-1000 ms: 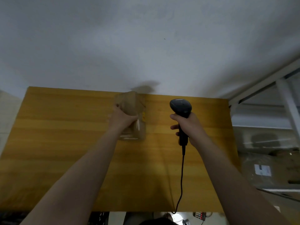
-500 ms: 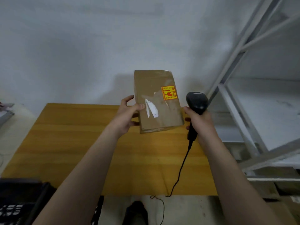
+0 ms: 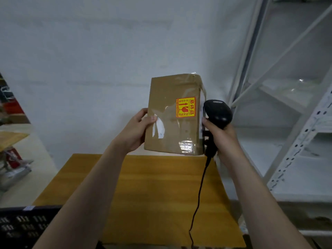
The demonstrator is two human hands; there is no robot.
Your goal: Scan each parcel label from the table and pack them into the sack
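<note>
Most fingers of the left hand [image 3: 133, 133] are hidden behind the parcel [image 3: 172, 133]. The cable [image 3: 198, 194] of the scanner [image 3: 217, 112] leaves the frame at 6 o'clock.

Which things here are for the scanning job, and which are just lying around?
For the job:
brown parcel, held up by the left hand
black scanner, gripped by the right hand
scanner cable
wooden table

Just lying about:
white shelf rack
black crate

No sack shows.

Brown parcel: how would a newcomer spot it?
Above the far edge of the yellow wooden table, the left hand holds a brown cardboard parcel upright, beside the black scanner in the right hand. Its red-and-yellow fragile sticker and clear tape mark it out.
</note>
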